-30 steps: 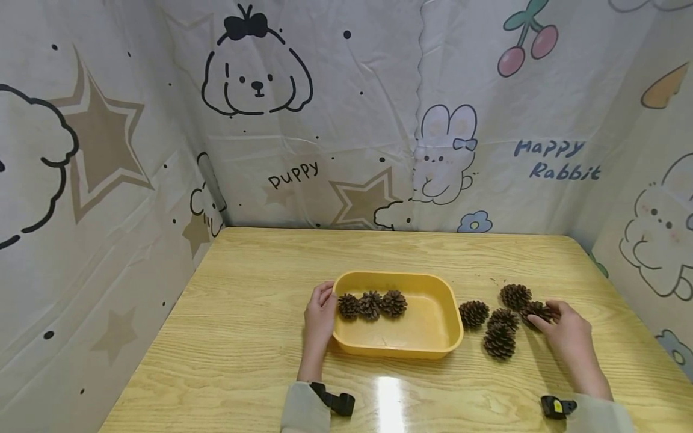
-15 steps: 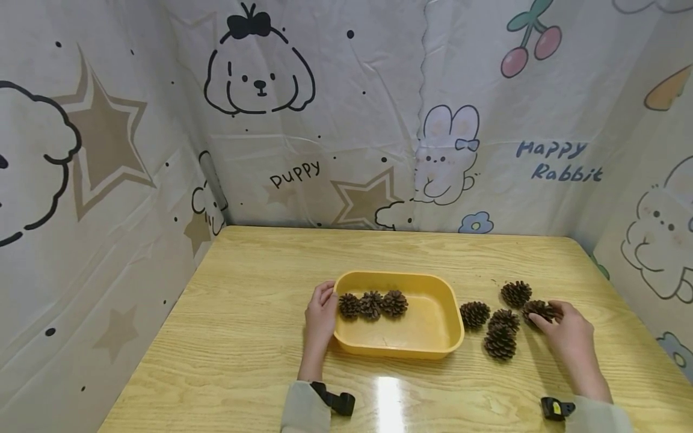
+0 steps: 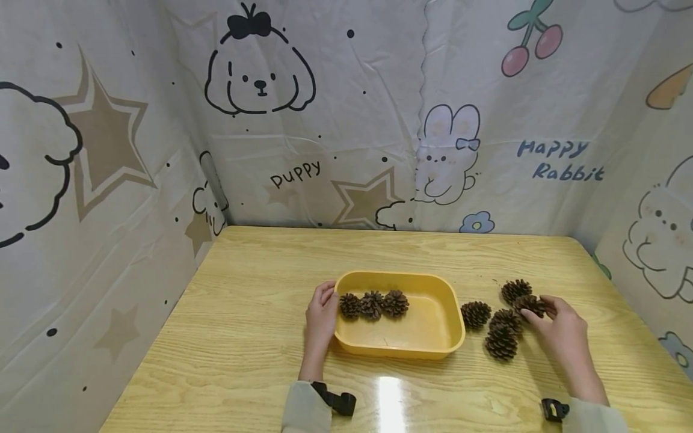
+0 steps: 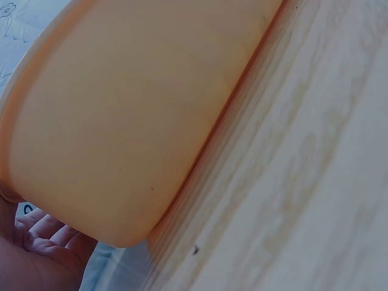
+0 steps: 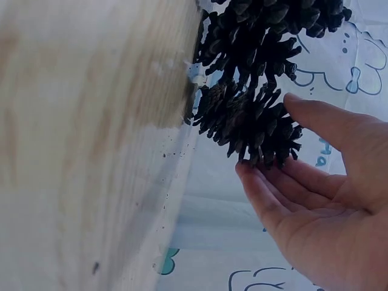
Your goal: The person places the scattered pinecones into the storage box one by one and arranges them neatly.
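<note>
A yellow plastic tub point(image 3: 400, 349) stands on the table with a row of three pine cones point(image 3: 372, 305) along its left part. At its left end my left hand point(image 3: 322, 316) holds the rim; in the left wrist view the fingers bend beside the tub's wall, partly hidden. On the right, my right hand point(image 3: 563, 328) holds a pine cone point(image 3: 526, 305) between thumb and fingers, seen closer in the right wrist view as a brown cone point(image 5: 254, 127) with spread scales. Several other pine cones point(image 3: 501, 343) lie between that hand and the tub.
The wooden table point(image 3: 243, 300) has a straight back edge against a patterned cloth backdrop point(image 3: 303, 150). Another cloth hangs along the left side. Small dark crumbs lie on the table near the cones. Each wrist wears a black strap point(image 3: 338, 402).
My right hand has shifted slightly left with its pine cone, which now sits nearer the other loose cones. My left hand and the tub have stayed in place.
</note>
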`<state>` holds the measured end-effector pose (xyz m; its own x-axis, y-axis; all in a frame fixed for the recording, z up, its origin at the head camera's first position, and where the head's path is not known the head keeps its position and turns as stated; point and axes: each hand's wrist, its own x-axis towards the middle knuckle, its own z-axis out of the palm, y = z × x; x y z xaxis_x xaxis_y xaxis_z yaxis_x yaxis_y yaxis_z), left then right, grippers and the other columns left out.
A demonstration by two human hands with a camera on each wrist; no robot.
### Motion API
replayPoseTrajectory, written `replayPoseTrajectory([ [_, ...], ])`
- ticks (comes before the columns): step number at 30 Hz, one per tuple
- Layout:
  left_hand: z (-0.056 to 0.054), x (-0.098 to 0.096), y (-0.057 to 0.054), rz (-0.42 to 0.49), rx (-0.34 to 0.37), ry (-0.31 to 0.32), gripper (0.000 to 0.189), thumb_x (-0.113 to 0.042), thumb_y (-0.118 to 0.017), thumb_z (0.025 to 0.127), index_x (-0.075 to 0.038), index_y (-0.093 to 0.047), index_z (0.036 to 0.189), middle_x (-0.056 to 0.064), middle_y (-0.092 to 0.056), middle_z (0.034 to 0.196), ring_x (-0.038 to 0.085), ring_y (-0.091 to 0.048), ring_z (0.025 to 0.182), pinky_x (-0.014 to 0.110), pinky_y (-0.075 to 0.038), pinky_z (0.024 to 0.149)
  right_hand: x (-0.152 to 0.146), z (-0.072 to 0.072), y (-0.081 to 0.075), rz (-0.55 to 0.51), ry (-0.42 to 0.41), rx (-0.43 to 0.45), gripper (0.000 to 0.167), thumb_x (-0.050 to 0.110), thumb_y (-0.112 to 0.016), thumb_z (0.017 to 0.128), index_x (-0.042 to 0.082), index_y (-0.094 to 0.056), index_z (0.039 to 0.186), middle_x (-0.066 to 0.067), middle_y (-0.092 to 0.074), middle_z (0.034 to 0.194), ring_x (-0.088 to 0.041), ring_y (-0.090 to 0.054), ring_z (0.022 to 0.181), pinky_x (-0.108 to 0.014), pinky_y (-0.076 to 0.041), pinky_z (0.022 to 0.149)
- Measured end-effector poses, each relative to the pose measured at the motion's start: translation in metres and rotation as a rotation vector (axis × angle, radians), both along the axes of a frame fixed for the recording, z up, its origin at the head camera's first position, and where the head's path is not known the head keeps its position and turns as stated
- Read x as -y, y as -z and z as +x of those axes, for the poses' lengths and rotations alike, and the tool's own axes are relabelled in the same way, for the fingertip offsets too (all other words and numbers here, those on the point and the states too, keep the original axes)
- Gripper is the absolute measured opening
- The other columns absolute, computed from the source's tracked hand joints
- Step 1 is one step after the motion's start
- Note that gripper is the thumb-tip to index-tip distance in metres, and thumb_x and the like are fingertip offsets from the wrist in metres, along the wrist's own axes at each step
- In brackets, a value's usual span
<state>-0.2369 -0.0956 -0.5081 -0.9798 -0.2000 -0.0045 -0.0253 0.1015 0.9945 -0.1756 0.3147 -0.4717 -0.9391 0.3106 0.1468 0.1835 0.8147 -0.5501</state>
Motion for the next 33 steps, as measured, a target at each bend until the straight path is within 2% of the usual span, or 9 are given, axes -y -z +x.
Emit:
replayPoseTrajectory([
  [7,0.001,0.000,-0.002,-0.020,0.021,-0.001,0.033,-0.022,-0.053,0.099,-0.011,-0.058,0.129,0.016,-0.064,0.131,0.032,-0.059,0.125,0.047,-0.048,0.106,0.006,0.001,-0.002,-0.004,-0.004,-0.048,0.062,0.026,-0.064,0.095,-0.017,-0.043,0.134,-0.042,-0.048,0.131,-0.056,-0.052,0.117,-0.063,-0.045,0.094],
  [14,0.000,0.000,-0.001,-0.015,0.019,-0.008,0.032,-0.021,-0.053,0.098,-0.010,-0.059,0.128,0.016,-0.065,0.130,0.033,-0.060,0.125,0.048,-0.048,0.105,0.012,0.001,-0.005,-0.016,-0.003,-0.114,0.060,0.025,-0.065,0.095,-0.016,-0.044,0.134,-0.041,-0.048,0.130,-0.055,-0.052,0.116,-0.064,-0.042,0.096],
  [24,-0.001,0.000,0.001,0.004,-0.001,-0.001,0.031,-0.017,-0.053,0.099,-0.007,-0.058,0.128,0.019,-0.065,0.130,0.033,-0.059,0.125,0.047,-0.048,0.105,0.030,-0.001,-0.007,-0.008,-0.032,-0.264,0.056,0.019,-0.070,0.090,-0.010,-0.050,0.133,-0.036,-0.052,0.129,-0.051,-0.055,0.114,-0.061,-0.046,0.091],
  [33,-0.002,-0.001,0.000,0.003,0.011,-0.006,0.031,-0.019,-0.054,0.098,-0.009,-0.059,0.127,0.017,-0.065,0.129,0.032,-0.060,0.124,0.047,-0.049,0.105,0.047,-0.005,-0.009,-0.041,-0.053,-0.282,0.058,0.023,-0.071,0.090,-0.006,-0.050,0.136,-0.033,-0.053,0.132,-0.051,-0.052,0.117,-0.064,-0.045,0.093],
])
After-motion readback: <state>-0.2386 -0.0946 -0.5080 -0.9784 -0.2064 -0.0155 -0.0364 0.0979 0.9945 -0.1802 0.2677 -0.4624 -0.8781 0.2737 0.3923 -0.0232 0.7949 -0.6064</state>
